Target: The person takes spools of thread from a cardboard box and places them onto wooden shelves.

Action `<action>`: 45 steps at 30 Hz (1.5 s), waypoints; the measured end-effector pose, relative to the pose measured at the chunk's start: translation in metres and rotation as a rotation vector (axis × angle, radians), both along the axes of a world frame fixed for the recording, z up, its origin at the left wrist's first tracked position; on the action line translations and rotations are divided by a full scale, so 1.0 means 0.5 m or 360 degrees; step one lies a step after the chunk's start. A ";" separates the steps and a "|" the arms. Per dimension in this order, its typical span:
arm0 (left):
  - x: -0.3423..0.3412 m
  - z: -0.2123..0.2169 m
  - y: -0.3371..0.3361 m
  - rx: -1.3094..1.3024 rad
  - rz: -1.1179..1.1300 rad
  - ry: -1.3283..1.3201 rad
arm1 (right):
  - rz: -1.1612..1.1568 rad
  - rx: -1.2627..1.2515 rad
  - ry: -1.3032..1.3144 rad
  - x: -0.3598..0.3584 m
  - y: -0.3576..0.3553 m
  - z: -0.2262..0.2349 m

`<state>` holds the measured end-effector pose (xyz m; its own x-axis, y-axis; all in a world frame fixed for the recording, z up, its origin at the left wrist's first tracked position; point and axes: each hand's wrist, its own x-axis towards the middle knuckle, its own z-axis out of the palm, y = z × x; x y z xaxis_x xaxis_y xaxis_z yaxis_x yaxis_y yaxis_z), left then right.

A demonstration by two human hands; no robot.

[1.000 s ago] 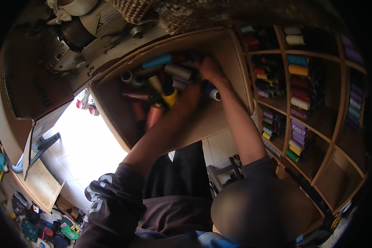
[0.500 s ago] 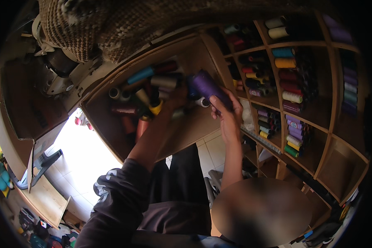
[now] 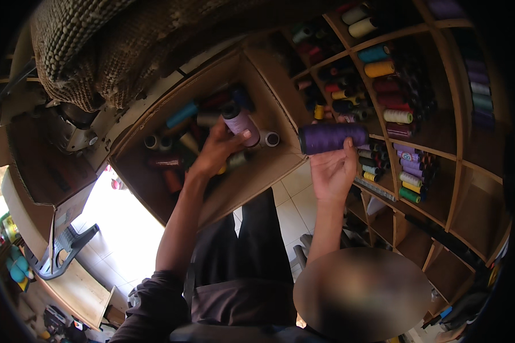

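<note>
My left hand [image 3: 214, 153] is closed round a lilac thread cone [image 3: 241, 127], held tilted above the other cones in a cardboard box [image 3: 272, 83]. In my right hand [image 3: 333, 176], a larger dark purple thread cone [image 3: 326, 139] lies almost level, just right of the box's edge and in front of the shelves. Several cones lie loose in the box, among them a bright blue one [image 3: 182, 114], a dark red one [image 3: 165, 162] and a white-ended one [image 3: 270, 139]. My left hand and forearm hide part of the pile.
Wooden pigeonhole shelves [image 3: 449, 157] packed with coloured thread cones stand at the right. A knitted cloth [image 3: 86, 57] hangs over the far edge, near a sewing machine [image 3: 74, 134]. At the left are an open-flapped carton [image 3: 26, 171] and pale floor tiles [image 3: 292, 214].
My left hand has come up from among the cones with the lilac one in its grip. The right hand has shifted rightward, out of the box, and its purple cone has turned nearly level.
</note>
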<state>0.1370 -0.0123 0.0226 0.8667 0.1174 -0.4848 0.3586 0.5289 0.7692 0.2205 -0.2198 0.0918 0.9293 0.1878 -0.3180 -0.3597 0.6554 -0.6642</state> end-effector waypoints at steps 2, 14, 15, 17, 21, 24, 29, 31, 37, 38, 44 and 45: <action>0.018 0.068 0.011 -0.0060 0.0052 -0.0065 | 0.0210 -0.0057 -0.0129 0.008 0.003 0.031; 0.242 0.284 -0.130 0.0521 -0.0382 -0.0937 | -0.0031 -0.1140 -0.1023 0.089 -0.058 0.193; 0.269 0.281 -0.148 0.0637 -0.0364 -0.1036 | -0.0080 -0.1100 -0.1082 0.103 -0.074 0.193; 0.326 0.313 -0.186 0.0652 -0.0255 -0.1244 | -0.0195 -0.0958 -0.1059 0.135 -0.091 0.230; 0.460 0.407 -0.267 0.1230 -0.0411 -0.1548 | -0.0241 -0.1249 -0.1136 0.214 -0.188 0.293; 0.566 0.448 -0.374 0.0955 -0.0461 -0.1705 | -0.0501 -0.1495 -0.1243 0.301 -0.277 0.336; 0.719 0.499 -0.480 0.1536 -0.0455 -0.1715 | -0.1035 -0.1488 -0.1172 0.464 -0.342 0.338; 0.756 0.502 -0.544 0.1712 -0.0407 -0.1699 | -0.1299 -0.1869 -0.1024 0.501 -0.381 0.335; 0.867 0.465 -0.649 0.1736 -0.0451 -0.1667 | -0.1623 -0.2194 -0.0722 0.590 -0.432 0.316; 0.885 0.458 -0.662 0.1715 -0.0417 -0.1700 | -0.1625 -0.2175 -0.0719 0.606 -0.440 0.321; 1.010 0.468 -0.739 0.1775 -0.0383 -0.1743 | -0.1592 -0.2037 -0.0546 0.716 -0.480 0.342; 1.021 0.469 -0.754 0.1851 -0.0361 -0.1736 | -0.1657 -0.2254 -0.0516 0.732 -0.489 0.334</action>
